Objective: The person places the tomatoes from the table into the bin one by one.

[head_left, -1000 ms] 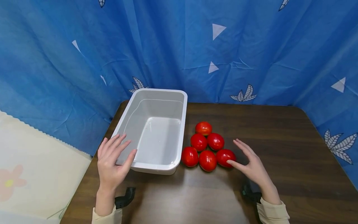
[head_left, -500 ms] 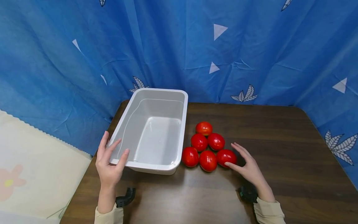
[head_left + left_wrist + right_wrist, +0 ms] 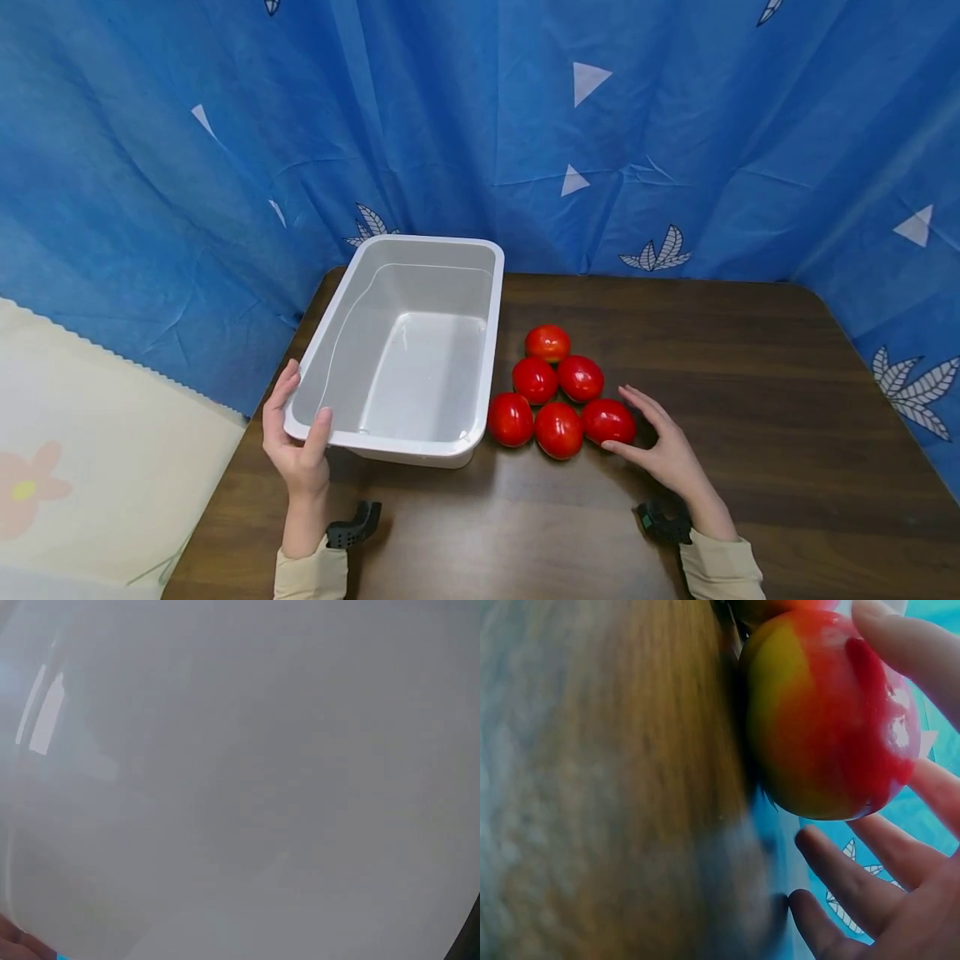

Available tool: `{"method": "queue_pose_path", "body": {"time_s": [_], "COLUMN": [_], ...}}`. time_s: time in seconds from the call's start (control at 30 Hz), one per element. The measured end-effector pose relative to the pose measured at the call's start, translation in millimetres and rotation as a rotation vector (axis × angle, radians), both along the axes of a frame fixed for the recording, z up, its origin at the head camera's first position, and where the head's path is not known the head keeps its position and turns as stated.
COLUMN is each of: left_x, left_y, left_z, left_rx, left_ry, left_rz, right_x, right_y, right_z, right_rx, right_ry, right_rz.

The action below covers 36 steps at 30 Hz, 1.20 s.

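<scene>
Table (image 3: 750, 400) of dark wood, backed by blue curtain (image 3: 480, 133). White plastic tub (image 3: 420, 287) at left portion of tabletop, near left corner gripped by left hand (image 3: 298, 450), thumb over rim, fingers outside. Six red tomatoes (image 3: 558, 387) clustered just right of tub. Right hand (image 3: 663, 446) beside nearest right tomato (image 3: 608, 421), fingers spread, thumb tip touching it.
</scene>
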State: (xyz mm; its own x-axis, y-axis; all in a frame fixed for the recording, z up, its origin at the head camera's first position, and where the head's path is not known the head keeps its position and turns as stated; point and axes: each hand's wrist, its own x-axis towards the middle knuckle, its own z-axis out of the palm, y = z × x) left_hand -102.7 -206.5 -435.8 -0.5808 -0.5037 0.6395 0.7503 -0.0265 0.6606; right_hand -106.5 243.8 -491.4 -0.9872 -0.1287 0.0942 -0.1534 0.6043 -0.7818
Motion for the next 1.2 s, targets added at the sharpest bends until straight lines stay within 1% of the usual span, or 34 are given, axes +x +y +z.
{"method": "queue_pose_path", "body": {"time_s": [0.13,0.33,0.53,0.73,0.93,1.03,1.2], "left_x": [-2.3,-3.6,-4.9,-6.9,-6.1,-5.0,-1.7], "left_y": [-0.1,0.1,1.3,1.0,0.5,-0.1,-3.3], "left_z": [-3.9,-5.0,-5.4,-5.3,-4.6,-4.5,-3.1], "left_rx": [0.019,0.017,0.032,0.034,0.022,0.011,-0.027], "left_ry": [0.02,0.031,0.04,0.052,0.044,0.032,-0.007], "left_rz": [0.015,0.033,0.025,0.027,0.019,0.021,0.011], "right_x": [1.8,3.6,3.4,0.9,-4.8,-8.2,-13.3], "right_y": [-0.6,-1.1,0.1,-0.8,-6.1,-9.6,-16.6], "right_z": [-2.3,-4.0,1.3,13.5,31.8,41.8,57.2], "right_rx": [-0.006,-0.02,-0.053,-0.082,-0.087,-0.071,-0.05], "right_ry": [-0.018,-0.051,-0.043,-0.013,0.007,0.034,0.075], "right_rz": [-0.004,-0.02,-0.028,-0.022,0.021,0.041,0.064]}}
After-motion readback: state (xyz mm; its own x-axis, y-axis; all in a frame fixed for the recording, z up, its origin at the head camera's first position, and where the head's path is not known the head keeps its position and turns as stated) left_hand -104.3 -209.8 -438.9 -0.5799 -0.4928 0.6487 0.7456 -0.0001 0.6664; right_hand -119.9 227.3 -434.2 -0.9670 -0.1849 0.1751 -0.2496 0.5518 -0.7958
